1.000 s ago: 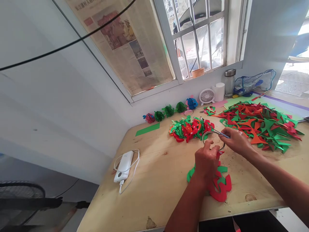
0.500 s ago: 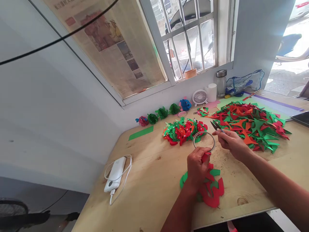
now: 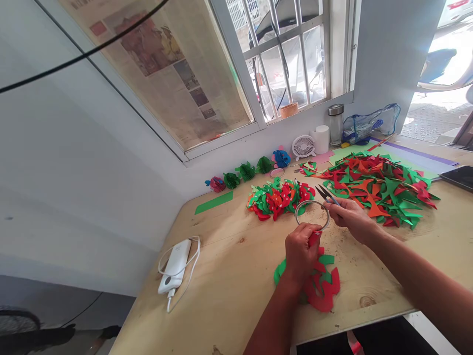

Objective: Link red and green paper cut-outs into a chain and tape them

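Note:
My left hand (image 3: 301,249) is closed, pinching a thin roll of tape (image 3: 296,209) and a red paper cutout (image 3: 315,238) together. The tape roll stands up as a ring above my fingers. In my right hand (image 3: 349,215) is a pair of thread snips (image 3: 325,193), its dark blades apart and pointing up and left, close to the ring's upper right. Under my left hand and wrist lie curved red and green paper cutouts (image 3: 325,296), partly hidden by my arm. Beyond the ring is a heap of red, green and orange cutouts (image 3: 281,199) with small white patches.
A big pile of paper scraps (image 3: 380,190) covers the right side. Paper ornaments (image 3: 247,171), a small fan (image 3: 303,146), a glass bottle (image 3: 336,125) and a clear pouch (image 3: 371,123) line the wall. A white power bank (image 3: 176,266) with its cable lies left; a phone (image 3: 458,176) right.
The snips' blades have spread wider apart and moved slightly left, nearer the tape roll. My left hand keeps its grip. The whole view has shifted slightly.

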